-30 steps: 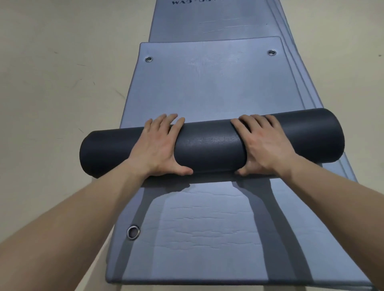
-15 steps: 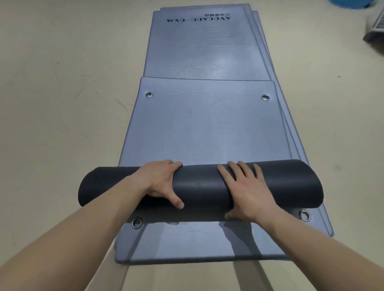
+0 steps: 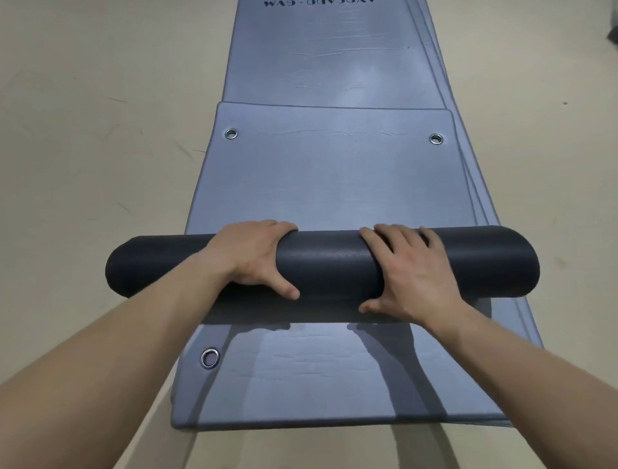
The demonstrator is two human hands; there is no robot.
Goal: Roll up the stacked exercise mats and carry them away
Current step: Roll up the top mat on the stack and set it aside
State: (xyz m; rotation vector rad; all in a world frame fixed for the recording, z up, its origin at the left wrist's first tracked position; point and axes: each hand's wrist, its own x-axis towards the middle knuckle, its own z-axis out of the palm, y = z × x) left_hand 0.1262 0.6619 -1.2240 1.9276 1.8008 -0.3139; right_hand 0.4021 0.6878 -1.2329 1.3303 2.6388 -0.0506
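Observation:
A dark rolled-up part of the top mat (image 3: 327,264) lies across the stack of grey-blue exercise mats (image 3: 334,385). The unrolled rest of that top mat (image 3: 334,180) stretches away from the roll to an end with two metal eyelets. My left hand (image 3: 254,254) grips the roll left of its middle, fingers curled over the far side and thumb on the near side. Right of the middle, my right hand (image 3: 408,271) rests on the roll with its fingers spread over the top and the thumb low on the near side.
The mats lie on a beige floor (image 3: 100,167). An eyelet (image 3: 210,358) shows in the near left corner of the mat below. Printed lettering (image 3: 317,3) marks a lower mat's far end. Lower mats' edges fan out along the right side (image 3: 475,187).
The roll has moved away from me along the mat, farther from the near eyelet. My left fingers have curled over its far side. The view has shifted.

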